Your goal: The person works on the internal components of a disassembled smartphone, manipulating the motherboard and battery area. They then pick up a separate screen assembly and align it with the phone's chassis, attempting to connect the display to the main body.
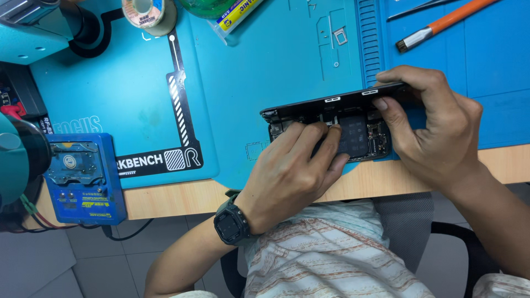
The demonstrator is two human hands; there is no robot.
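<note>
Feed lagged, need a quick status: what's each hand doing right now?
Left hand: fingertips pressing inside the opened phone, gripping nothing.
Right hand: holding the phone's lifted screen by its edge.

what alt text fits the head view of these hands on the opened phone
Two bare hands work on an opened smartphone on a blue repair mat: the right hand holds its lifted screen, the left hand, wearing a wristwatch, presses fingertips inside it.
</note>
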